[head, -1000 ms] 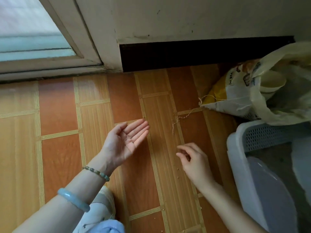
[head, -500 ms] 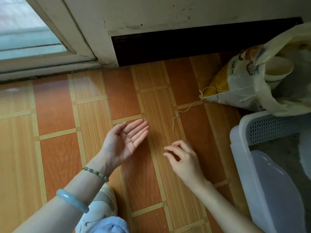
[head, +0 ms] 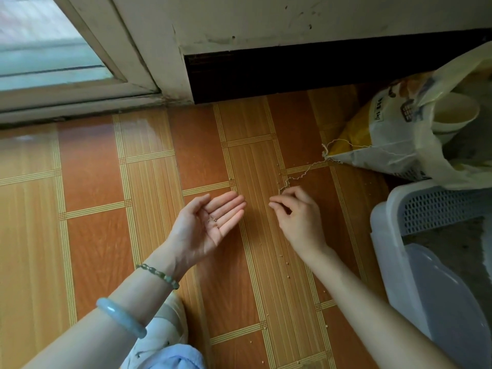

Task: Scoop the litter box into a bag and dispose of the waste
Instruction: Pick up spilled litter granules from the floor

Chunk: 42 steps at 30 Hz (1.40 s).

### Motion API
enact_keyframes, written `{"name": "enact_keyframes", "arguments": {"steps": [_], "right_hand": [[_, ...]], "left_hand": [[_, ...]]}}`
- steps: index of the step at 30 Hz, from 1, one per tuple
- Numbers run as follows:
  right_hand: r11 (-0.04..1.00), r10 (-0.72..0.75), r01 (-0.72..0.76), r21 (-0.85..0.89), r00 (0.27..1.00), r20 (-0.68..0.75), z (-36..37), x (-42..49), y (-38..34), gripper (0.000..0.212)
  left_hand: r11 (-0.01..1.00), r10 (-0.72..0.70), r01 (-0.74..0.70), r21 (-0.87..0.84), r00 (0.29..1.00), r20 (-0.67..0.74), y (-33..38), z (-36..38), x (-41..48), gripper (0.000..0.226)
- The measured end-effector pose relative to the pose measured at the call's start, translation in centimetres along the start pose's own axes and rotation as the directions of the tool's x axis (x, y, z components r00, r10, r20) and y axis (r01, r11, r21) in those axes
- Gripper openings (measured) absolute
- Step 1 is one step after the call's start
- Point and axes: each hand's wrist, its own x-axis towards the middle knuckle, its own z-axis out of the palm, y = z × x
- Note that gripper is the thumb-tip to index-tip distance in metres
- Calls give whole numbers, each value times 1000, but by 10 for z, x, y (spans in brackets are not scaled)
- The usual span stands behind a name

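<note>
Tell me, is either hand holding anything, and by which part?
The left hand lies open, palm up, a few small grains resting on its palm. The right hand pinches thumb and forefinger together; whether anything sits between them cannot be told.

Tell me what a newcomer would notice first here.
The left hand, palm up at centre, carries a few small grains. Beside it the right hand pinches just above the floor, where more grains lie scattered. The white litter box stands at the right edge.
</note>
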Motion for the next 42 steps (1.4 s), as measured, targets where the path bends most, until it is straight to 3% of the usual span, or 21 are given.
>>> {"name": "enact_keyframes", "arguments": {"steps": [7, 13, 16, 19, 21, 29, 42], "right_hand": [[995, -68, 69, -78, 997, 21, 4, 1, -2, 6], [965, -170, 164, 205, 985, 8, -17, -3, -62, 6], [939, -268, 246, 239, 961, 64, -16, -7, -81, 14], [947, -118, 110, 302, 993, 8, -15, 5, -75, 24], [942, 11, 8, 336, 998, -54, -14, 18, -70, 18], [993, -15, -6, 116, 985, 174, 27, 52, -64, 20], [980, -200, 195, 44, 969, 147, 42, 57, -56, 6]], "left_hand": [[1000, -10, 10, 21, 999, -33, -5, 3, 2, 51], [1000, -5, 5, 1, 1000, -20, -8, 9, 2, 53], [1000, -10, 11, -18, 1000, 19, -8, 14, -2, 53], [1000, 2, -1, -13, 999, 44, -6, 14, -2, 52], [1000, 3, -3, -1, 1000, 23, -2, 11, -4, 50], [997, 44, -46, -59, 999, -20, 10, -3, -15, 50], [993, 75, -80, -86, 995, -61, 23, -4, -13, 49]]}}
